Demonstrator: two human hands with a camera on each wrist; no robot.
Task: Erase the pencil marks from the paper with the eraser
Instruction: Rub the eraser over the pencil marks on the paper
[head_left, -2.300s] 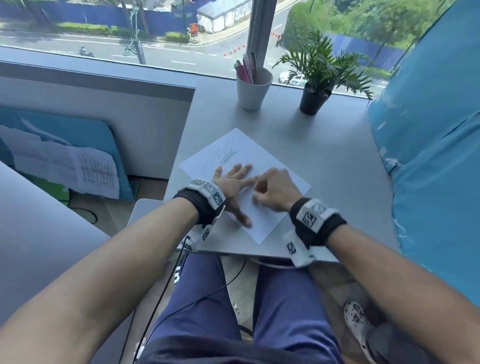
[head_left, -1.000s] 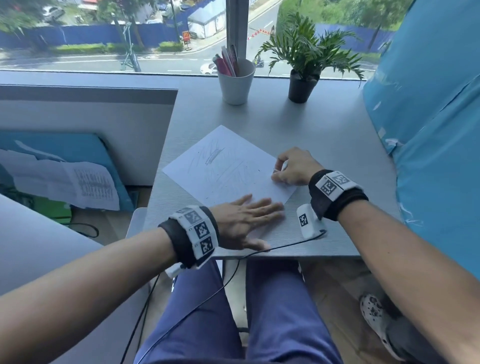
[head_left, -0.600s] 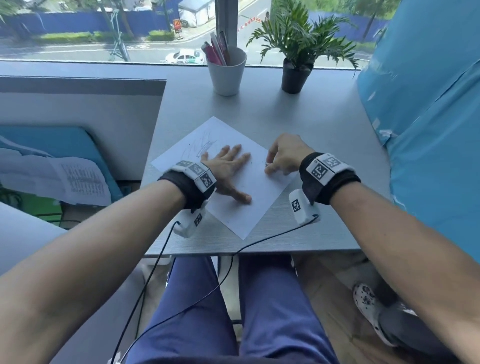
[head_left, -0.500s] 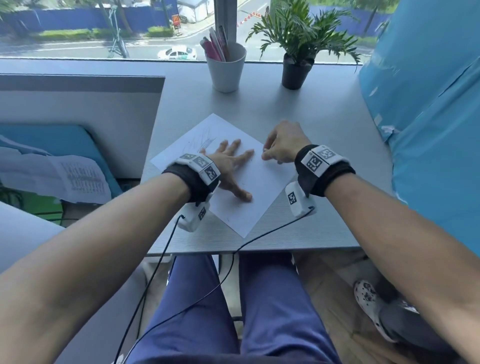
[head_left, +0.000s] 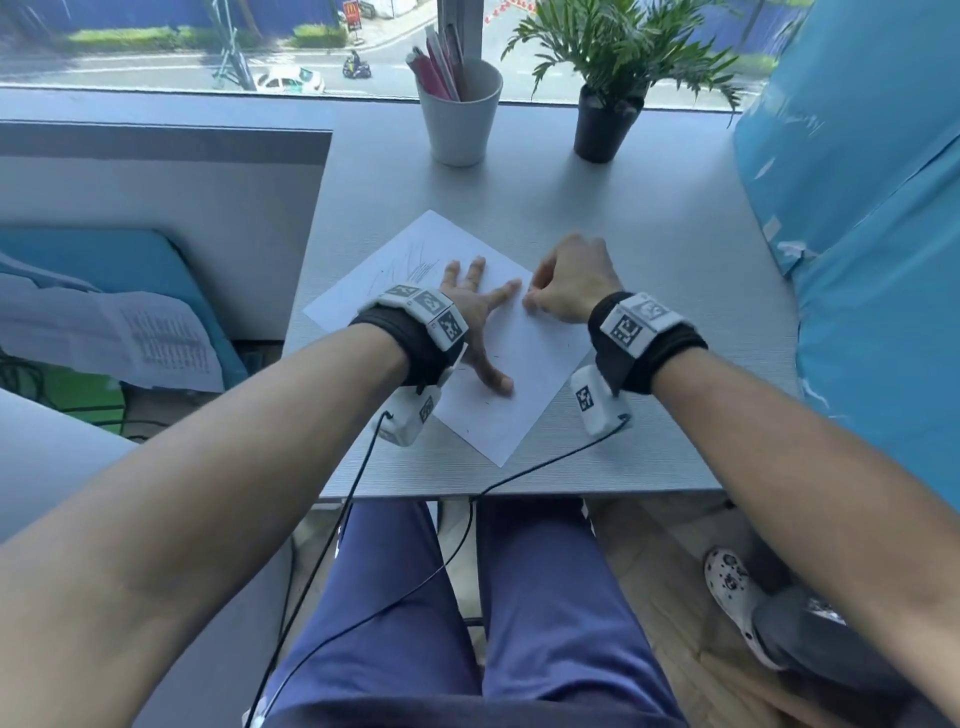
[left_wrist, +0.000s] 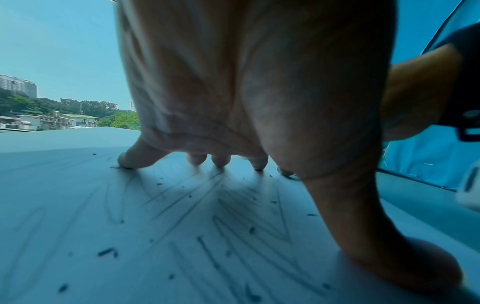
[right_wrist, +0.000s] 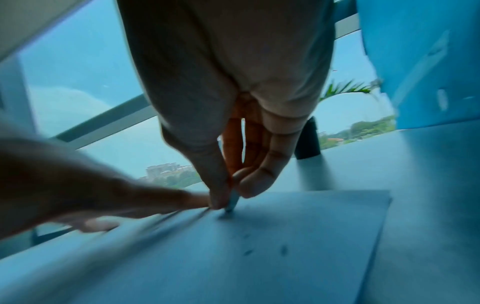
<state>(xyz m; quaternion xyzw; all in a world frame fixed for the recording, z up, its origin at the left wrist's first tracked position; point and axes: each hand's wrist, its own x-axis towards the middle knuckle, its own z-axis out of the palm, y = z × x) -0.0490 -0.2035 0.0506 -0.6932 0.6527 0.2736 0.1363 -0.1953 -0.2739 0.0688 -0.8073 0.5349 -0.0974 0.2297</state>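
- Right now the left hand (head_left: 470, 306) lies spread flat on the paper (head_left: 524, 374), fingers straight and fanned, thumb stretched back towards the person, pinning the sheet to the desk (head_left: 649, 218).
- Just beside its forefinger, the right hand (head_left: 571, 283) has thumb and fingers curled tight round the eraser (right_wrist: 233, 200), a thin pale sliver with only its tip showing, pressed onto the paper.
- Pencil marks (head_left: 415, 262) show beyond the left hand's fingertips; the left wrist view shows more scribble (left_wrist: 207, 216) under its palm, with dark crumbs scattered about.
- A single sheet like this looks light and limp, likely to skid or crease under rubbing, so I'd keep the flat hand close to the rubbing spot.
- That eraser seems small and stiff; a pinch low near the tip should stop it bending or slipping.
- Much scribble remains, so I'd judge the job only partly done.
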